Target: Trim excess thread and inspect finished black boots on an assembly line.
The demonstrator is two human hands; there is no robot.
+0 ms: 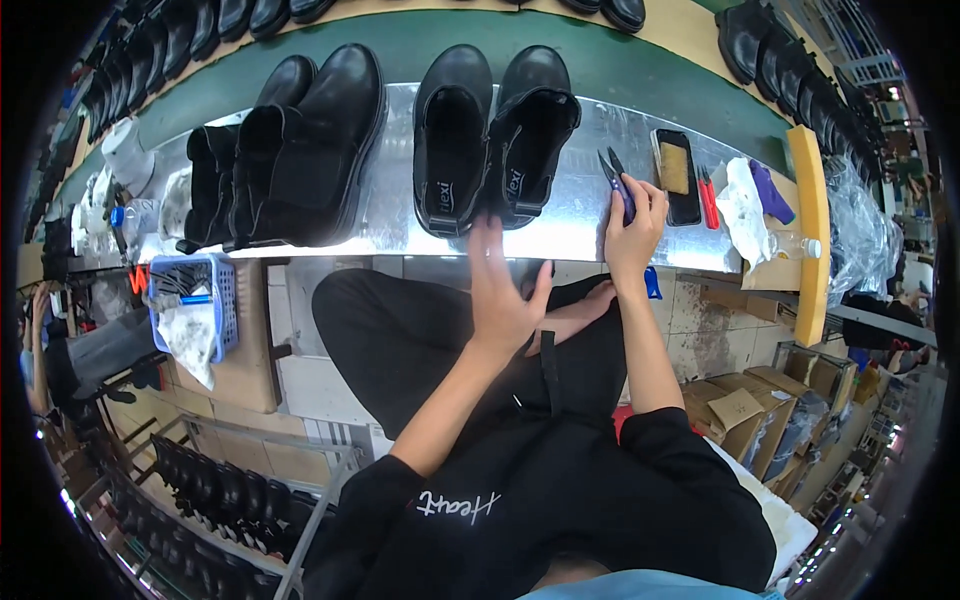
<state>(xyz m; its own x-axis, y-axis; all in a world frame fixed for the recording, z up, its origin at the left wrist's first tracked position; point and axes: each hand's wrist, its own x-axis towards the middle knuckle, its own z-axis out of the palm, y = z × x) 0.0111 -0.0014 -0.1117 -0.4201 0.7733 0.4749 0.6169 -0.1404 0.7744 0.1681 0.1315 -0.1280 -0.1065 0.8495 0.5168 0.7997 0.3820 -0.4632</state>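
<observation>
- My left hand (510, 305) is loosely open, thumb spread, gripping nothing that I can see; its fingers reach the heels of the two black Chelsea boots in front of me.
- That pair, the left boot (453, 135) and right boot (533, 130), stands side by side on the metal bench top (400, 215), toes pointing away.
- My right hand (638, 225) is curled round the dark handles of pointed snips (615, 176) — blades slightly parted, well apart from the leather.
- Both boots look fully assembled, so I judge only small finishing work is left; the black boots (320, 150) at my left could be done or waiting, I cannot tell which.
- My left fingertips are blurred, so contact with the heels is uncertain.
- Soles and outer heel seams are hidden — loose threads there wouldn't show — and the far boot rows (140, 60) are cut off.
</observation>
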